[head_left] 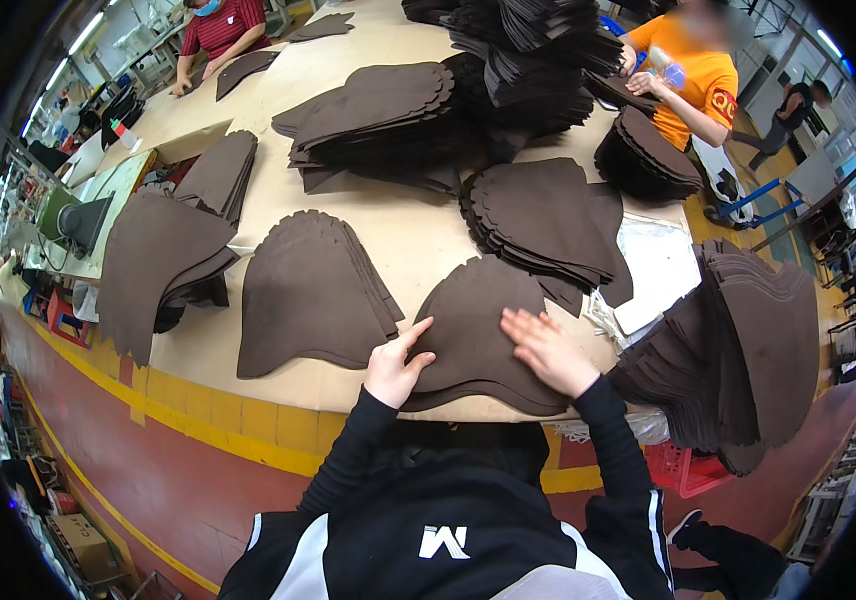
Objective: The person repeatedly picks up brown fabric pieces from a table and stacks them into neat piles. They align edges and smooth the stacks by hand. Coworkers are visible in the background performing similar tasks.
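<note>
In front of me lie a few stacked dark brown cut panels [483,320], flat and leather-like, with a notched far edge and a curved near edge. My left hand [398,365] rests at the left edge of the top panel, thumb and forefinger apart. Flat on the panel's right side lies my right hand [551,350], its fingers stretched out. Just left of my left hand is another brown panel stack [308,290], slightly fanned along its right side. A thicker stack of notched panels [538,215] sits beyond my right hand.
Tall brown piles [363,115] stand farther back on the pale table [198,345]. At right, a big pile [768,340] overhangs the edge above a red crate [683,468]. White sheets [658,265] lie beside it. Co-workers in orange [698,70] and red [223,35] handle panels.
</note>
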Tool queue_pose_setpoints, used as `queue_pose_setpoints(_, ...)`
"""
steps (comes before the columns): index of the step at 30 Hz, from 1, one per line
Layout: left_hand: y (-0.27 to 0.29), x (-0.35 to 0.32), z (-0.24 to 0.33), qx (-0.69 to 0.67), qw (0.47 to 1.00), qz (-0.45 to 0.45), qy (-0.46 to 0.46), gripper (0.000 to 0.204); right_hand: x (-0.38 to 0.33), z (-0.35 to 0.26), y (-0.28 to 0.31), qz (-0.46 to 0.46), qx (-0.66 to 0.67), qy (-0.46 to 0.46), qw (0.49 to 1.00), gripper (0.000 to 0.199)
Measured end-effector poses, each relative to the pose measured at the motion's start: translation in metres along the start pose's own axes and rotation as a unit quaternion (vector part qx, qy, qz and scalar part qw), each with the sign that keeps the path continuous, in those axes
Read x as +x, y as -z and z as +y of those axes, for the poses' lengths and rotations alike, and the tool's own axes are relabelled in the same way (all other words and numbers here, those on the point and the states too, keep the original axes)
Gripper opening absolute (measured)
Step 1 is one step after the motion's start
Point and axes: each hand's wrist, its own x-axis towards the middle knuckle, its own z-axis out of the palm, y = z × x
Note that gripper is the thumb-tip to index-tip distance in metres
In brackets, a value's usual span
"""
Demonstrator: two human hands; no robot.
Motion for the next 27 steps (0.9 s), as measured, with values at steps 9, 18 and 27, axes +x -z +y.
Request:
queue_pose_setpoints(9,0.089,-0.025,-0.014,-0.045,0.984,0.165,-0.051,0.038,0.037,-0.021,0.009,0.108,-0.036,0.064,0.991,0.051)
queue_pose_setpoints(18,0.147,-0.049,-0.054,0.18,0.929,0.321,-0.045,0.03,0.04,-0.026,-0.02,0.001,-0.006,0.151,0.989,0.048)
queue_pose_setpoints(27,-0.023,-0.027,-0.013,0.242,0.956,0.151,-0.065,0.06,0.075,0.019,0.011,0.091,0.014,0.022,0.996,0.047)
